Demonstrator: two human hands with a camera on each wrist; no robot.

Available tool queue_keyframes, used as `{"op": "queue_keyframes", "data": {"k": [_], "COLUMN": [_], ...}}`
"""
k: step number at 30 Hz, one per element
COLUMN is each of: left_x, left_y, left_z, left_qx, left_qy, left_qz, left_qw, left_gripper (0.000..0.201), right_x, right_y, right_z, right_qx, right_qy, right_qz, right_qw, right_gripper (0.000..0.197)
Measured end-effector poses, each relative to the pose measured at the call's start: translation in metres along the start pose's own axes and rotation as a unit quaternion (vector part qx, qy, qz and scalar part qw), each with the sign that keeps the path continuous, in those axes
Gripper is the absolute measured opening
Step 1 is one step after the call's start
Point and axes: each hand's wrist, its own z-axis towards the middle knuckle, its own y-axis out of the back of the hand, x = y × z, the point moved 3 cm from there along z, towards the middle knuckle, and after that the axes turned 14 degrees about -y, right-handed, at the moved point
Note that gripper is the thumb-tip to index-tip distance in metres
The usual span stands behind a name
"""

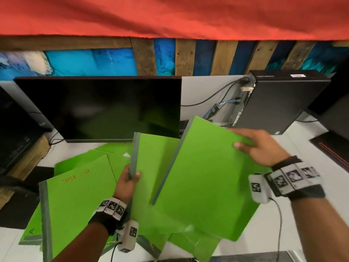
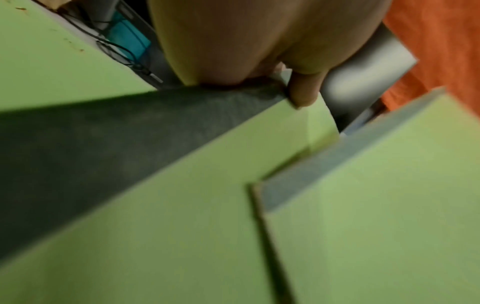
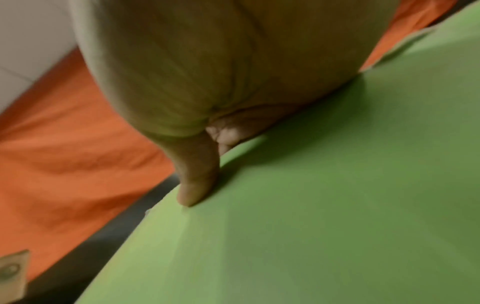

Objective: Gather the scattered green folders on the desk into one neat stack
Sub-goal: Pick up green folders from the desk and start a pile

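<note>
Both hands are busy mid-desk, in front of the monitor [image 1: 100,108]. The left hand [image 1: 125,183] has fingers curled round the grey spine of one green folder [image 1: 153,167], tilted up on edge. The right hand [image 1: 258,146] pinches the far edge of a second folder [image 1: 204,176], thumb on top, tilted over the pile. A labelled folder [image 1: 75,201] sits toward the desk's [image 1: 306,224] near left edge. They look light, stiff card, a bit slick; I'd grab by the spine so covers don't flap.
</note>
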Motion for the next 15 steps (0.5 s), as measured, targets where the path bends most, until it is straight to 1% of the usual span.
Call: {"op": "queue_keyframes", "data": {"k": [2, 5, 6, 8, 9, 11, 13, 14, 15], "left_x": [-0.012, -0.034, -0.039, -0.043, -0.044, -0.047, -0.048, -0.046, -0.042], "left_y": [-0.008, -0.020, -0.022, -0.025, -0.026, -0.028, -0.032, -0.031, -0.029], "left_z": [-0.004, -0.015, -0.019, -0.022, -0.023, -0.025, -0.026, -0.025, -0.024], "left_qx": [0.036, 0.090, 0.104, 0.112, 0.112, 0.121, 0.137, 0.135, 0.125], "left_qy": [-0.025, -0.075, -0.084, -0.084, -0.074, -0.059, -0.045, -0.041, -0.041], "left_qz": [-0.013, -0.024, -0.023, -0.024, -0.023, -0.024, -0.009, 0.011, 0.030], "left_qw": [0.999, 0.993, 0.991, 0.990, 0.991, 0.991, 0.989, 0.990, 0.991], "left_gripper": [0.014, 0.003, 0.005, 0.024, 0.032, 0.038, 0.045, 0.052, 0.056], "right_x": [-0.001, -0.002, 0.000, 0.003, 0.004, 0.007, 0.011, 0.013, 0.014], "right_y": [-0.030, -0.067, -0.077, -0.096, -0.105, -0.121, -0.132, -0.136, -0.140], "right_z": [0.018, 0.040, 0.046, 0.059, 0.064, 0.076, 0.085, 0.088, 0.089], "right_qx": [0.049, 0.078, 0.085, 0.093, 0.091, 0.081, 0.070, 0.059, 0.033], "right_qy": [-0.005, -0.013, -0.018, -0.026, -0.031, -0.048, -0.067, -0.069, -0.060], "right_qz": [0.044, 0.061, 0.054, 0.023, 0.009, -0.026, -0.025, -0.015, -0.018], "right_qw": [0.998, 0.995, 0.995, 0.995, 0.995, 0.995, 0.995, 0.996, 0.998], "right_gripper": [0.045, 0.042, 0.041, 0.040, 0.039, 0.039, 0.038, 0.038, 0.040]}}
